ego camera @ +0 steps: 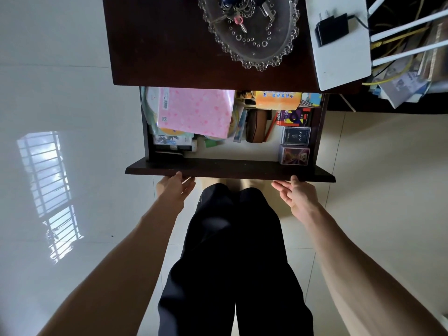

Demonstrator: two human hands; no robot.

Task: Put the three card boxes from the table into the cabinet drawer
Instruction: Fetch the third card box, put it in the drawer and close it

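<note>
Two bare hands sit at the dark wooden drawer front (230, 169). Left hand (175, 187): fingers loosely open, tips touching the front's underside, holding nothing. Right hand (294, 194): palm open, thumb at the front's edge, empty. Drawer is pulled out; along its right wall lie a purple-orange card box (294, 117), a dark navy card box (295, 136) and a maroon card box (294, 155), in a row.

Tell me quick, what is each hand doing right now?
Left hand: open, holding nothing, fingers at the drawer front.
Right hand: open, holding nothing, also at the drawer front.
</note>
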